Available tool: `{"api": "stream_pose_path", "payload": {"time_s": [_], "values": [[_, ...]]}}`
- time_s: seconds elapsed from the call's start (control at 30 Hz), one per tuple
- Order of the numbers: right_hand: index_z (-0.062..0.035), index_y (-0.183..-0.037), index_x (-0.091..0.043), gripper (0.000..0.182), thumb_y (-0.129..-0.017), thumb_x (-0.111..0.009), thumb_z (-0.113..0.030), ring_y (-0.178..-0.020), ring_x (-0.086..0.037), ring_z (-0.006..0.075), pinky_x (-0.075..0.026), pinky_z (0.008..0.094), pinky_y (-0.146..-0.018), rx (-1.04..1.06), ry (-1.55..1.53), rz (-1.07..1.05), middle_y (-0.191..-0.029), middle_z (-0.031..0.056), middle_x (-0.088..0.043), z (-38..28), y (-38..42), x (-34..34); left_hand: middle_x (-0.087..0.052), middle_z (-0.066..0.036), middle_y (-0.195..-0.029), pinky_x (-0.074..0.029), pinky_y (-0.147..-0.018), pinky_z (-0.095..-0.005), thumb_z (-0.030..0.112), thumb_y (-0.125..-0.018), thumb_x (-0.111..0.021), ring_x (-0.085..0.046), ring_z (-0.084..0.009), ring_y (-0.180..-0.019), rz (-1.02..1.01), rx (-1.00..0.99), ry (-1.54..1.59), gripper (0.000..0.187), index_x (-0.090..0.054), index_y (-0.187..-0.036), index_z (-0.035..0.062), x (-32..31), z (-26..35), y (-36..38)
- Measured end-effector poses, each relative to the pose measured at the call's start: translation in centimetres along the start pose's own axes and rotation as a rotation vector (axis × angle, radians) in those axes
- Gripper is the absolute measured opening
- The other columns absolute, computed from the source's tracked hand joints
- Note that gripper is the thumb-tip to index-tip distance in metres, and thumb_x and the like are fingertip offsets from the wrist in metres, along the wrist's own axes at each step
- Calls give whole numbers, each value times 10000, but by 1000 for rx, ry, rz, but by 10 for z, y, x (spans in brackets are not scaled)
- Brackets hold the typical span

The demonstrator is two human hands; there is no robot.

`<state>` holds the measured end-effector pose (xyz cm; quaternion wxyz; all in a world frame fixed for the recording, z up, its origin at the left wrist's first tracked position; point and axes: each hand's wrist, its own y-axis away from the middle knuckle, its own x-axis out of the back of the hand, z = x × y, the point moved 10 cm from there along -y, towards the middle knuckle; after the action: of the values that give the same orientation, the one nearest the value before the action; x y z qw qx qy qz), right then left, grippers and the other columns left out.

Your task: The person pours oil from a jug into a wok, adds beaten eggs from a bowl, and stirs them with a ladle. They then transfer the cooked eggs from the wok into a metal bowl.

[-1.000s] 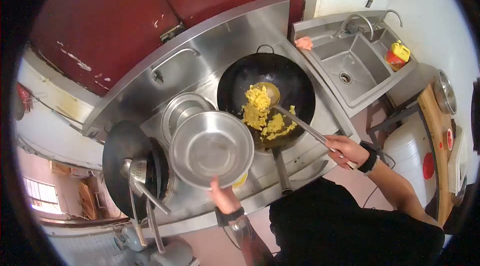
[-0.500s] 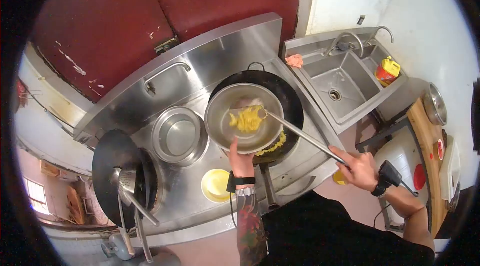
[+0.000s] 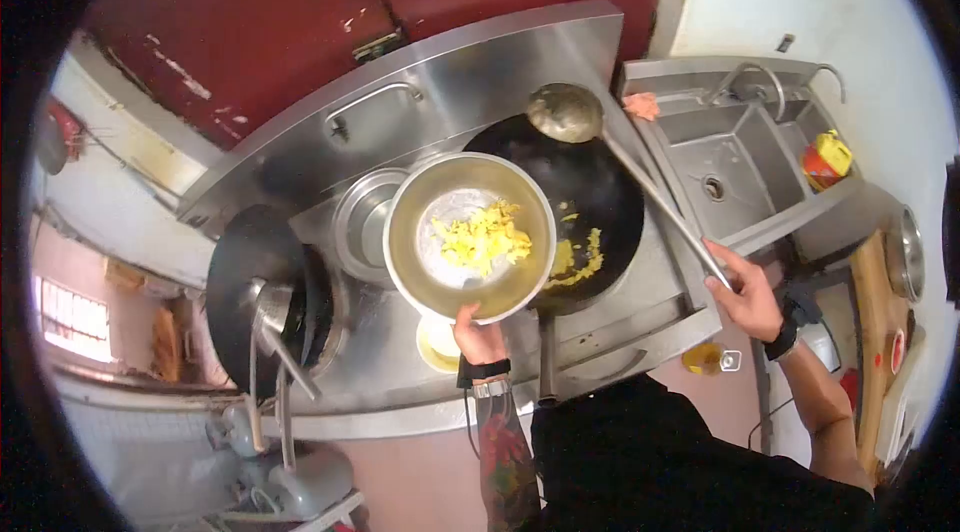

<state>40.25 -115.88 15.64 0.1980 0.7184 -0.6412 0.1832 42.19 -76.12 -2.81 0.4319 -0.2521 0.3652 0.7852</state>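
Note:
My left hand (image 3: 481, 337) grips the near rim of a steel bowl (image 3: 405, 232), thumb over the edge and fingers hidden beneath. Scrambled egg (image 3: 482, 242) lies in a yellow heap inside it. The bowl is held up over the left part of a black wok (image 3: 520, 157), whose handle points toward me. Bits of egg (image 3: 590, 257) cling to the wok's near side. In my right hand (image 3: 745, 297) is the dark handle end of a long ladle (image 3: 565, 114). Its round head is raised over the wok's far edge, its underside facing me.
Behind the bowl stands a steel pot (image 3: 360, 232) of what looks like water. A yellow-and-white bowl (image 3: 436, 347) sits nearer me. At left, another black wok (image 3: 250, 282) holds a strainer (image 3: 275, 310). The sink (image 3: 720, 172) and a wooden board (image 3: 868, 352) are at right.
The ladle has left the bowl and swung up to the wok's far side. The egg now lies loose in the bowl, which has shifted left off the wok's middle. The view has turned somewhat.

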Motion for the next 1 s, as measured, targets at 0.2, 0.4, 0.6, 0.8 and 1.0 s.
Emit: {"api": "stream_pose_path", "payload": {"time_s": [0.2, 0.4, 0.6, 0.8, 1.0], "values": [[-35, -1328, -495, 466, -880, -596, -111, -544, -544, 145, -452, 295, -536, -141, 104, -206, -812, 116, -666, 70, -50, -30, -560, -93, -1196, -388, -1018, -455, 98, -724, -572, -517, -272, -1140, 49, -55, 82, 475, -531, -1189, 9, 21, 28, 56], [-116, -1335, -496, 489, -858, -603, -142, -628, -619, 399, -488, 452, -582, 219, 307, -138, -679, 221, -612, 89, -84, -64, -577, -82, -1174, -394, -1004, -445, 97, -739, -564, -530, -256, -1126, 105, -171, 55, 446, -548, -1179, 26, 29, 53, 111], [-176, -1383, -446, 536, -871, -601, -204, -587, -618, 368, -505, 452, -583, 177, 510, -264, -684, 204, -627, 89, -78, -99, -567, -112, -1223, -381, -1028, -458, 122, -740, -583, -524, -273, -1155, 195, -238, 78, 487, -534, -1211, 8, 57, 68, 127], [-150, -1340, -484, 491, -860, -588, -156, -595, -621, 367, -511, 457, -583, 192, 500, -377, -705, 216, -627, 37, -54, -83, -540, -165, -1252, -397, -1030, -477, 144, -748, -580, -511, -305, -1175, 208, -285, 135, 583, -451, -1289, -31, 108, 94, 135], [-170, -1382, -413, 520, -877, -541, -180, -599, -605, 385, -499, 475, -564, 184, 866, -251, -660, 216, -591, 8, -69, -115, -502, -169, -1287, -413, -1023, -480, 151, -767, -558, -498, -310, -1190, 191, -234, 152, 615, -395, -1334, -24, 147, 106, 129]]}}
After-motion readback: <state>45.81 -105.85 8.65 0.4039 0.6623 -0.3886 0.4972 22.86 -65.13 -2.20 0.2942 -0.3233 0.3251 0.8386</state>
